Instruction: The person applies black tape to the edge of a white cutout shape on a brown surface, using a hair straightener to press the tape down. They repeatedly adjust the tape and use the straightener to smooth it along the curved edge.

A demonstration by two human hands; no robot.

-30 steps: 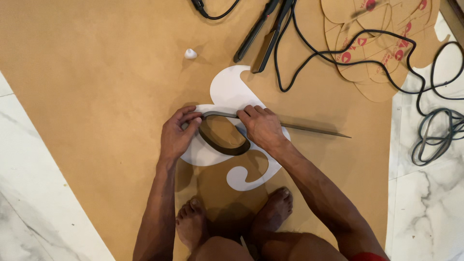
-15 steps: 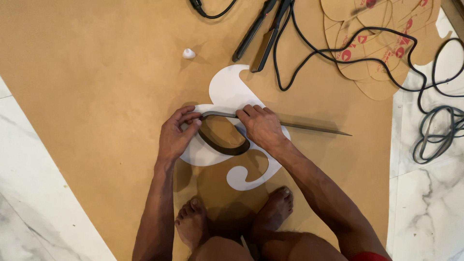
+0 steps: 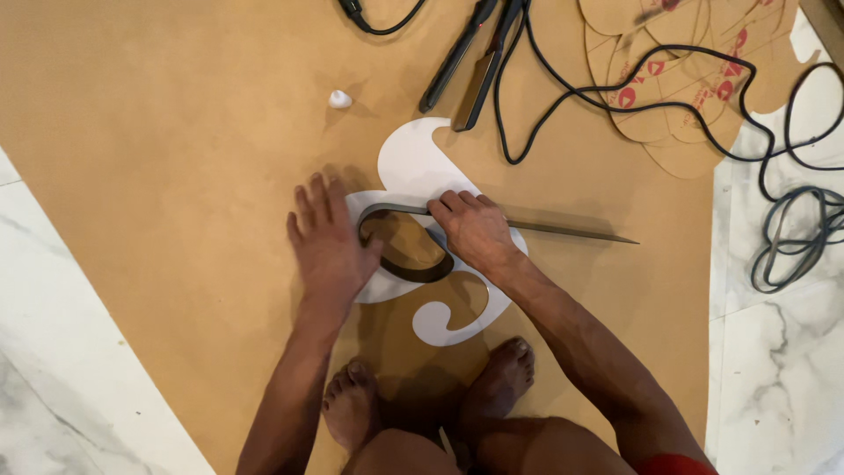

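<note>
A white curly cut-out shape (image 3: 420, 163) lies on a big brown cardboard sheet (image 3: 176, 149). A dark metal strip (image 3: 563, 230) stands on edge on the shape, bent into a loop (image 3: 413, 271) at its left end and running straight to the right. My left hand (image 3: 327, 242) lies flat with fingers spread, pressing the shape's left side beside the loop. My right hand (image 3: 473, 230) grips the strip where the loop meets the straight part. My bare feet (image 3: 431, 387) rest just below the shape.
A black hair-straightener-like tool (image 3: 479, 53) with black cables (image 3: 615, 88) lies at the top. Brown cardboard cut-outs (image 3: 686, 70) with red marks are stacked top right. A small white cap (image 3: 339, 99) sits above left. A coiled grey cable (image 3: 791, 237) lies on the marble floor (image 3: 782, 352).
My left hand let go of the strip's loop and opened flat onto the white shape's left side. My right hand stayed on the strip.
</note>
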